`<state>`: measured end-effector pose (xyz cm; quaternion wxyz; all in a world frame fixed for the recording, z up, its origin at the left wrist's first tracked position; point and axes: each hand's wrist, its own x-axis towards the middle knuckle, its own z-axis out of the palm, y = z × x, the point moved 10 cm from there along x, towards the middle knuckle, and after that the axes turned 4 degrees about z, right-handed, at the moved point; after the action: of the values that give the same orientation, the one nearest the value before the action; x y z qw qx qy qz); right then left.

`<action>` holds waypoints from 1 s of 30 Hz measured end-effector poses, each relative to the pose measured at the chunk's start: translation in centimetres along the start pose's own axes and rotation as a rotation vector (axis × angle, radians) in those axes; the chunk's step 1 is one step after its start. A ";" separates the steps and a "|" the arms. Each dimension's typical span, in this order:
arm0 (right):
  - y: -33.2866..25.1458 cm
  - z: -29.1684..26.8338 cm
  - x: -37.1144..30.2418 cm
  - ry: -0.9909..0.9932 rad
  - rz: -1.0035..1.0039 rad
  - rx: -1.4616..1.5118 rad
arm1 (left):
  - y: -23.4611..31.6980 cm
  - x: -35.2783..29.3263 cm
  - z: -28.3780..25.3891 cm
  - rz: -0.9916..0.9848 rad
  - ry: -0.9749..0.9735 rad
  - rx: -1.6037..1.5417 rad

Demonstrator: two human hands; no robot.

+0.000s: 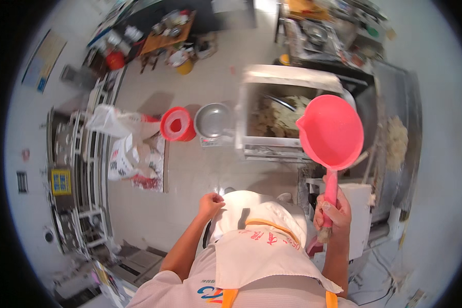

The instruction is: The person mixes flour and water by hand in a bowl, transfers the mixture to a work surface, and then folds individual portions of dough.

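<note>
Holding the pink ladle [331, 133] by its handle, our right hand [332, 211] sits at six o'clock below its bowl; our left hand [210, 204] hangs curled, holding nothing.

Hidden and unclear parts

The pink scoop [331, 132] covers part of the dough trough [272, 115]; the right hand [332, 211] hides its handle's lower end.

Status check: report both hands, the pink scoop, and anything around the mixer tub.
Right hand gripping pink scoop by its handle, raised over the mixer tub. Left hand closed, empty, at apron. Dough in tub; nothing blocking.
</note>
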<state>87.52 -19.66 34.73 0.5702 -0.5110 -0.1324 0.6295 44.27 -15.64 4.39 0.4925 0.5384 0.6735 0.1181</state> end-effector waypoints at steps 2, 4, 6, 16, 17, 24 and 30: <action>3.6 5.5 2.5 -0.150 0.058 -0.044 | -6.1 -2.6 -3.6 -0.151 0.025 -0.237; 6.7 11.4 5.0 -0.211 0.129 -0.107 | -10.8 -5.0 -7.0 -0.222 0.089 -0.350; 9.9 18.0 7.4 -0.307 0.191 -0.161 | -15.7 -7.1 -9.7 -0.276 0.175 -0.422; 36.9 39.2 28.9 -0.467 0.622 -0.389 | -32.3 -17.1 -9.7 -0.524 0.594 -0.851; 40.1 40.3 31.3 -0.476 0.651 -0.458 | -33.0 -18.2 -8.5 -0.539 0.625 -0.934; 60.7 46.1 50.0 -0.530 0.597 -0.819 | -26.7 -28.2 -5.4 -0.797 0.598 -0.368; 74.2 48.4 62.8 -0.487 0.641 -0.811 | -21.4 -27.1 -3.9 -1.399 0.657 -0.753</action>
<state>16.71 30.67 -30.36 0.0621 -0.5437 -0.3294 0.7695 26.38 -45.40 6.02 0.3782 -0.2612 0.8749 0.1529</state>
